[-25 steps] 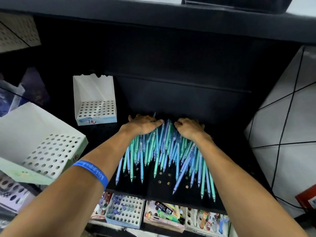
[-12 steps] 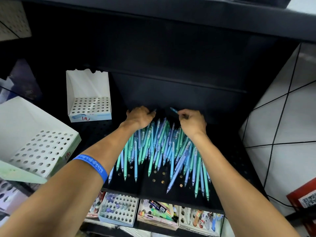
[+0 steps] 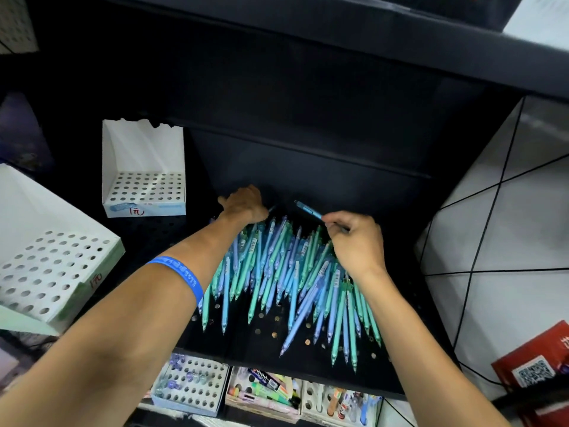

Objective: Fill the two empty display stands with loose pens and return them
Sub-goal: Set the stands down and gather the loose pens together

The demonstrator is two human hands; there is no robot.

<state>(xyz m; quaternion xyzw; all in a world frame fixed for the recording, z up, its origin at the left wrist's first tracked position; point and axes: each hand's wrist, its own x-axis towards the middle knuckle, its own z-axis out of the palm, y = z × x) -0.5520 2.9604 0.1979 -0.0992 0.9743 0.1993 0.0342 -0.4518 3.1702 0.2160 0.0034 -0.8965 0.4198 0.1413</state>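
A heap of loose blue and green pens (image 3: 286, 272) lies on the black perforated shelf (image 3: 268, 343). My right hand (image 3: 354, 241) pinches one blue pen (image 3: 308, 209) lifted above the heap's far end. At the heap's far left end, my left hand (image 3: 243, 204) has its fingers curled on the pens; what they hold is hidden. Two empty white stands with hole grids are at the left: one (image 3: 144, 186) upright at the back of the shelf, the other (image 3: 52, 266) tilted nearer to me.
Below the shelf's front edge sit boxes of stationery: a holed stand with a few purple items (image 3: 191, 386) and trays of mixed pens (image 3: 264, 389). A tiled wall (image 3: 508, 226) closes the right side. A red box (image 3: 535, 368) is at the lower right. Another shelf overhangs above.
Both hands moved from resting on the pens toward the heap's far end. My right hand picked up one blue pen and raised it; the left slid further back.
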